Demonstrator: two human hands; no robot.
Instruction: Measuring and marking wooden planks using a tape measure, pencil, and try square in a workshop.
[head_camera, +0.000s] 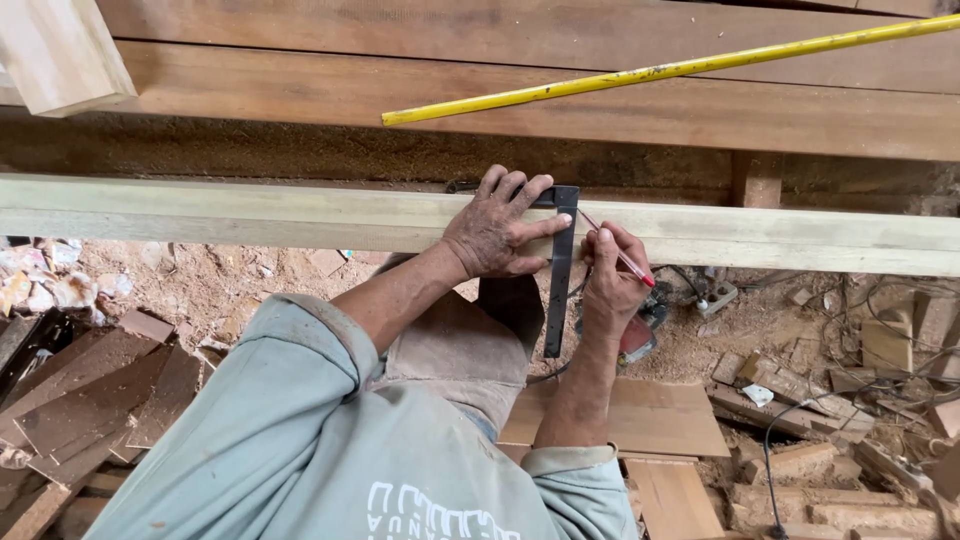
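Note:
A long pale wooden beam (230, 215) runs across the view. My left hand (492, 228) presses a dark metal square (560, 280) flat against the beam, fingers spread over its upper end. The square's long blade hangs down past the beam's near edge. My right hand (612, 272) grips a red pencil (620, 252), whose tip touches the beam right beside the square's blade. Both forearms come up from the light blue-green sleeves at the bottom.
A yellow rod (660, 70) lies slanted over wide reddish planks (560, 100) behind the beam. Below are a sawdust-covered floor, stacked dark boards (90, 400) at left, wood offcuts (800, 400) and a black cable at right, and a flat plank (650, 415).

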